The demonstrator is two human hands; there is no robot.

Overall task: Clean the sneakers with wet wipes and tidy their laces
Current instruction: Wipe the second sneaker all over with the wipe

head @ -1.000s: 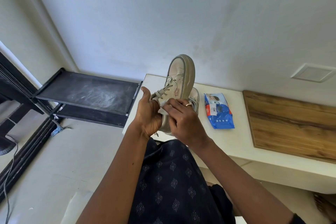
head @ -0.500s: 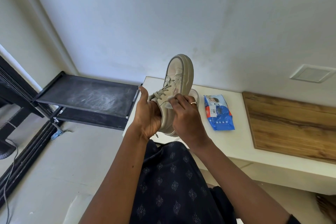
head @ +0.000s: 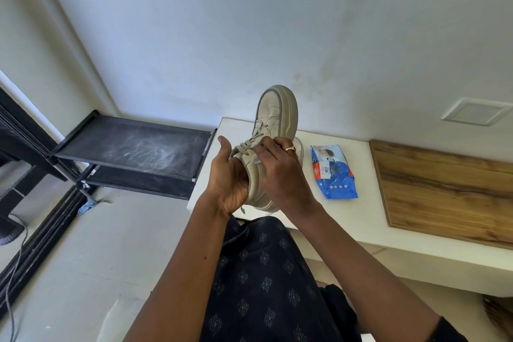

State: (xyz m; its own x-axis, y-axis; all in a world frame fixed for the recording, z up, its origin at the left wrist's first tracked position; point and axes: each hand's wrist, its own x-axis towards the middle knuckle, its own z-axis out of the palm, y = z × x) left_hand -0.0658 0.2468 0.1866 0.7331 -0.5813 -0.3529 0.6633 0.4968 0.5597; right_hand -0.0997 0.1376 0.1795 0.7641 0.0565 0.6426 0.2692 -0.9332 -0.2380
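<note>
- Left hand [head: 230,178]: raised in front of the torso, palm cupping the heel end of the beige lace-up sneaker [head: 277,108] from the left. The thumb is straight and points up, and the fingers are hidden behind the shoe.
- Right hand [head: 280,172]: fingers curled, pinching a small white wet wipe [head: 254,159] against the sneaker's upper, just beside the beige laces [head: 251,144]. 1 gold ring [head: 290,148] sits on a finger.
- The sneaker is held in the air between the 2 hands, toe up and away, thick sole facing right, above the left end of the white bench top [head: 361,219].
- A 2nd sneaker [head: 299,147] sits on the bench top behind the right hand; only a sliver shows.
- A brown wood-grain board [head: 444,183] lies flat on the right part of the bench top.
- A white plaster wall [head: 194,36] rises behind the bench and carries a square white vent plate [head: 476,111] at right.
- A black metal shelf rack [head: 133,147], dusty on top, stands just left of the bench on the pale floor [head: 83,244].
- Container: 1 blue plastic pack of wet wipes [head: 334,175] lies flat on the bench top between the sneakers and the board, touching neither. Its contents are not visible.
</note>
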